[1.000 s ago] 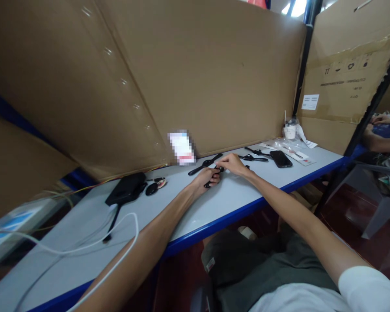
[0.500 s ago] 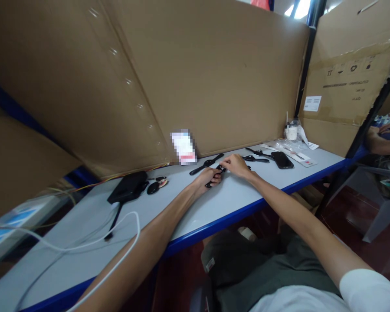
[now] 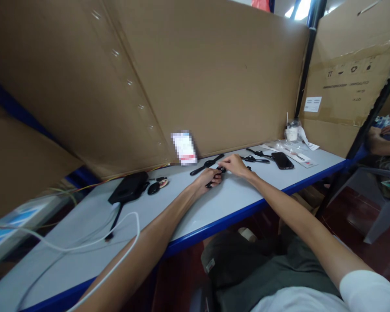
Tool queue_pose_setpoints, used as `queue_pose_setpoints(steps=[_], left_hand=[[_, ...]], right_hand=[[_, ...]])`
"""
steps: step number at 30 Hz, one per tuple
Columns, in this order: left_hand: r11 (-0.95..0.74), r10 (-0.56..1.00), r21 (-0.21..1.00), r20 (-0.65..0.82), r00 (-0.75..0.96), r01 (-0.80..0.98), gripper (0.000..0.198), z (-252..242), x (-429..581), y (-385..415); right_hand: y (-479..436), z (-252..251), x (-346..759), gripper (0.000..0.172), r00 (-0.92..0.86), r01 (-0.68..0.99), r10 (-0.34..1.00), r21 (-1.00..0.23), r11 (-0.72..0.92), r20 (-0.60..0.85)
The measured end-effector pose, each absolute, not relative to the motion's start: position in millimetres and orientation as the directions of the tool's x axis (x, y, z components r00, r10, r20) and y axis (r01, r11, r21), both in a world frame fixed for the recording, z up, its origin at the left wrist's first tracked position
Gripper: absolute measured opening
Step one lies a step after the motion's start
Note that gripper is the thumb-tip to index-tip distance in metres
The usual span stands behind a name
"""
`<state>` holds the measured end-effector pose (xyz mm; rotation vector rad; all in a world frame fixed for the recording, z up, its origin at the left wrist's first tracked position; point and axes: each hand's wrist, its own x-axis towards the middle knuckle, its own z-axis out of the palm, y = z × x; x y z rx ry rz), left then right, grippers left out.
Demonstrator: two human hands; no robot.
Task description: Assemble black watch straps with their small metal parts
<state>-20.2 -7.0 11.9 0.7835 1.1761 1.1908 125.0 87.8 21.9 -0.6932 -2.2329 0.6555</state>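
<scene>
My left hand [image 3: 209, 178] is closed around a black wristwatch [image 3: 221, 170] held just above the table, and the end of its strap pokes out below my fingers. At the watch's upper end, my right hand [image 3: 234, 164] has thumb and fingers pinched together. Whether those fingertips grip the strap or only touch the watch is too small to tell. Behind my hands lies another black watch [image 3: 208, 164], stretched out flat. Two more dark watches, one nearer [image 3: 255, 159] and one farther back [image 3: 259, 152], rest to the right of my right hand.
A phone [image 3: 282, 160] lies at right, near plastic packaging [image 3: 289, 149] and a cup [image 3: 291, 131]. A blurred lit screen [image 3: 184, 148] leans on the cardboard wall [image 3: 230, 78]. At left are a black case [image 3: 129, 187], a key fob [image 3: 154, 188] and a white cable [image 3: 61, 248] crossing my left forearm.
My right fingertips have shifted slightly left over the watch, and the watch has turned a little in my left hand. Everything else stays put apart from a small camera shift.
</scene>
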Motion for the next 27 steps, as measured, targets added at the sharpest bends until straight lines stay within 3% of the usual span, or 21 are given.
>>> queue_pose_setpoints(steps=[7,12,18,27], left_hand=[[0.239,0.965,0.925,-0.26,-0.034,-0.294,0.023,14.3,-18.2,-9.2],[0.125,0.972,0.942,-0.179,-0.152,-0.312,0.022,14.2,-12.0,-10.8],[0.009,0.972,0.949,-0.082,-0.22,-0.315,0.019,12.7,-6.1,-12.0],[-0.057,0.977,0.953,-0.008,-0.214,-0.298,0.034,15.6,-1.9,-16.5]], right_hand=[[90.5,24.4,126.5,0.035,-0.595,0.314,0.643,-0.597,0.738,0.482],[91.1,27.9,132.2,0.018,-0.622,0.398,0.636,-0.515,0.759,0.457],[88.4,26.2,135.3,0.041,-0.698,0.453,0.605,-0.417,0.788,0.383],[81.5,29.1,141.3,0.023,-0.706,0.436,0.527,-0.295,0.85,0.473]])
